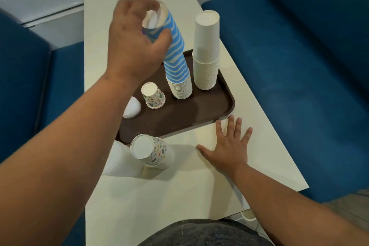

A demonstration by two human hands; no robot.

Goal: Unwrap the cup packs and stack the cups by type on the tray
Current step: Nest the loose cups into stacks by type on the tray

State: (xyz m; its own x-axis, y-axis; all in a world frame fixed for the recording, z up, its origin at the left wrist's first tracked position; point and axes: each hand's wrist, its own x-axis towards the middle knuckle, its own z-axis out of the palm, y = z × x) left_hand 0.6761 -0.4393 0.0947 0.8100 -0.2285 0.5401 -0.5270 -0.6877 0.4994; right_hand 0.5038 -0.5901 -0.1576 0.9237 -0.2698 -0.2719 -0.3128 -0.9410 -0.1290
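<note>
Blue booth seats on both sides, and between them a cream surface (139, 201) with the brown tray (199, 112) sitting on it. From where I'm watching the feed, I'd say we're well past halfway.

On the tray: a tall plain white stack (206, 50) at the far right, looks finished. Just beside it is the blue striped stack (175, 60), leaning a bit toward the camera. My left hand (135, 46) has its grip curled around the top of that stack, so I figure it's adding to it or straightening it, can't tell which. My right hand (229, 146) lies flat with fingers spread on the surface, just touching the tray's near corner, holding nothing.

Still to do, I think: one printed cup (153, 95) stands upside down on the tray, and a second printed cup (151, 151) sits off the tray at its near edge, so that type needs stacking. There's also a white cup (131, 108) on the tray's left side, half hidden by my arm, and something whitish (119, 160) near the front that could be wrapped cups, too blurry to call.
</note>
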